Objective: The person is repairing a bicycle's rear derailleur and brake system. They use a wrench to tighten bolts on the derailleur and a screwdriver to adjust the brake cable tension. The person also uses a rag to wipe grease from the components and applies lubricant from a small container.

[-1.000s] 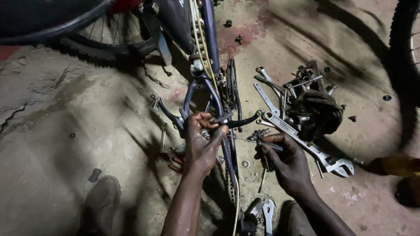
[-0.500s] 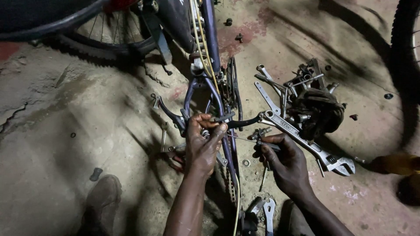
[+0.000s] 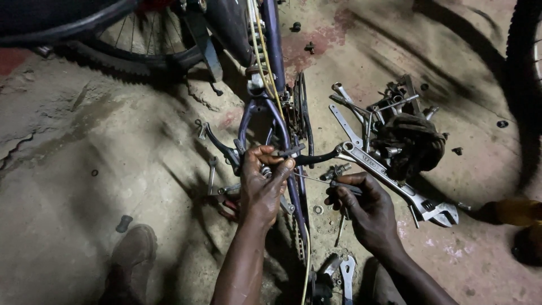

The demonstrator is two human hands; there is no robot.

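Note:
A purple bicycle frame (image 3: 275, 62) lies upside down on the concrete floor, its chainrings (image 3: 300, 116) beside the stays. My left hand (image 3: 261, 183) grips the frame's stay at a brake arm (image 3: 223, 148), fingers curled around a small silver fitting. My right hand (image 3: 361, 206) pinches a thin tool or cable end, from which a thin brake cable (image 3: 310, 178) runs left towards my left hand. A black brake lever arm (image 3: 316, 158) points right between both hands.
A large adjustable wrench (image 3: 398, 183) and a heap of spanners with a dark rag (image 3: 409, 141) lie to the right. A wheel (image 3: 130, 39) is at top left, another tyre (image 3: 522, 68) at far right. Spanners (image 3: 345, 274) rest near my legs; a shoe (image 3: 131, 257) lower left.
My left hand's fingers have shifted slightly on the brake fitting and my right hand has drawn the cable a little to the right. The bicycle has stayed put.

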